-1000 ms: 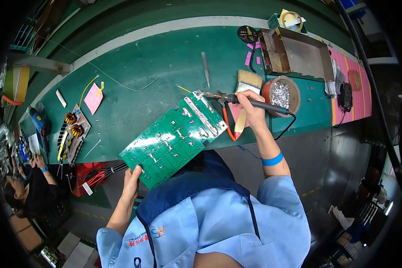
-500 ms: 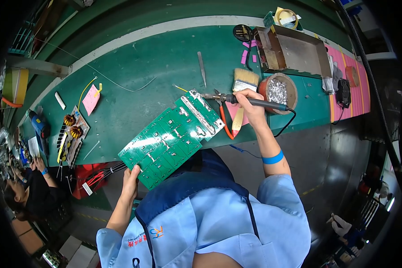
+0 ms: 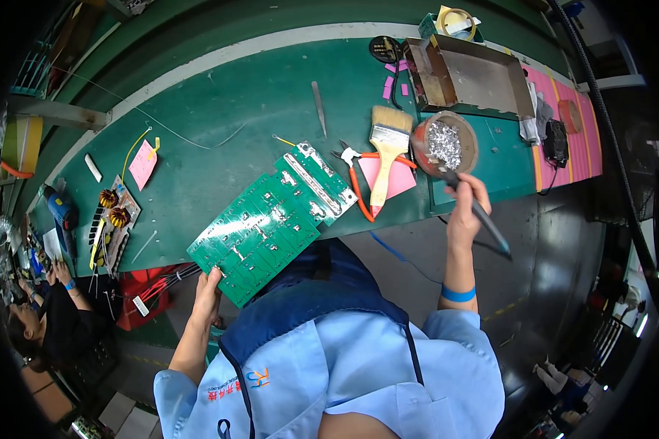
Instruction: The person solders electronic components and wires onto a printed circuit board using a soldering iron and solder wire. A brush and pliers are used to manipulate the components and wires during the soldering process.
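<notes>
My left hand [image 3: 208, 291] grips the lower left corner of a green circuit board [image 3: 260, 238], thumb on top. The board lies slanted over the table's front edge, its soldered side up, with a yellow wire [image 3: 284, 140] at its far end. In my right hand [image 3: 467, 208] is a soldering iron [image 3: 492, 228], closed in the fingers. Its tip end reaches the near rim of a round reddish pot [image 3: 467, 143] holding silvery scraps [image 3: 445, 143]; exact contact is unclear. Between board and pot lie orange-handled cutters [image 3: 356, 183], a wide paintbrush [image 3: 386, 157] and pink paper [image 3: 403, 179].
Tweezers [image 3: 319, 108] lie beyond the board. At the back right stands a metal tray [image 3: 483, 77]. A board with copper coils [image 3: 116, 208] and a blue power tool [image 3: 60, 212] are on the left, near another person [image 3: 58, 307]. A blue cord [image 3: 399, 254] hangs below the table edge.
My right hand has carried the soldering iron from the board's far end rightward to the pot, uncovering the brush and cutters. My left hand still holds the board.
</notes>
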A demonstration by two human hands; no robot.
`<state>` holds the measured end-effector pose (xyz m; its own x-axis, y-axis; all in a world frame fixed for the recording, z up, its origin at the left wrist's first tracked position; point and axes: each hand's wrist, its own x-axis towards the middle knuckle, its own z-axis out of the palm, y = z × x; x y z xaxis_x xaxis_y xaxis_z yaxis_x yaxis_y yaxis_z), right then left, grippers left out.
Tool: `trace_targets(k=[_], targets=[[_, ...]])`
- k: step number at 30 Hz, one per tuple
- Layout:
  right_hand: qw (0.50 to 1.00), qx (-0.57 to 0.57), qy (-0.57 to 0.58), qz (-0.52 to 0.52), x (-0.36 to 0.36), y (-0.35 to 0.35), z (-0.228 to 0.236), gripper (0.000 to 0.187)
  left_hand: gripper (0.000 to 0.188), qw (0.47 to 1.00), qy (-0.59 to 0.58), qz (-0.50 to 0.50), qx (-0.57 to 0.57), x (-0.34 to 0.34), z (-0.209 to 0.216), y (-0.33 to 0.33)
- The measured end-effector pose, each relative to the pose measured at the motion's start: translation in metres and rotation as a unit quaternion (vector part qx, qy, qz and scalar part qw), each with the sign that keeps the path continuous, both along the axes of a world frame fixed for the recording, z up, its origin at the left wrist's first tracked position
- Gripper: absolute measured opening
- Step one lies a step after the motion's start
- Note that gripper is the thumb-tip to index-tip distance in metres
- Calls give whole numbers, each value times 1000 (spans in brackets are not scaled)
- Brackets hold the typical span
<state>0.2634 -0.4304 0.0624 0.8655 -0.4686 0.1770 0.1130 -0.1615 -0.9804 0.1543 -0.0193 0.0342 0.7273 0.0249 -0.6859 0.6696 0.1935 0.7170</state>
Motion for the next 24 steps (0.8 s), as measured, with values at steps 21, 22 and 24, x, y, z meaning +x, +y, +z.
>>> trace_targets(k=[21, 22, 24], targets=[[891, 449, 57, -29, 102, -111, -18, 34, 57, 991, -47, 54, -115, -4, -12, -6], [889, 455, 50, -21, 104, -110, -20, 39, 57, 991, -46, 51, -114, -2, -8, -8], [872, 486, 49, -26, 106, -106, -16, 46, 52, 990, -54, 57, -114, 0, -1, -12]])
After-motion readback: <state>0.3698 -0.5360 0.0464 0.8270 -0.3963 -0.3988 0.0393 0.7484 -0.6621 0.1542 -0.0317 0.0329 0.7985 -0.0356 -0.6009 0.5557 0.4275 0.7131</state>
